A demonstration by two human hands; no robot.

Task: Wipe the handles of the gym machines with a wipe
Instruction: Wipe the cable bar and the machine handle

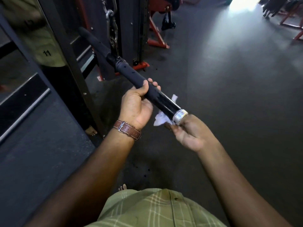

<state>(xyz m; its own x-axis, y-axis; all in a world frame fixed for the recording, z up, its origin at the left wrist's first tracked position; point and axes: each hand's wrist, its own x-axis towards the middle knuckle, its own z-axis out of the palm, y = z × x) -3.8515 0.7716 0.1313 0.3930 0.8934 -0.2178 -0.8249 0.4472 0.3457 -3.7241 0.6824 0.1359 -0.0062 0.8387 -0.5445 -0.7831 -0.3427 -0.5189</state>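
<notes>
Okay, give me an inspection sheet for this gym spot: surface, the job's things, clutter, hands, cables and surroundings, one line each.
Surface: dark rubber gym floor, small dark spots near the feet.
Job's things: black padded pull-down bar with silver end cap; crumpled white wipe under its glossy end.
Clutter: nothing seen.
Hands: left hand grips the bar; right hand holds the wipe at the cap.
Cables: steel chain rising from the bar's middle.
Surroundings: black machine frame, red equipment bases, wall mirror.
</notes>
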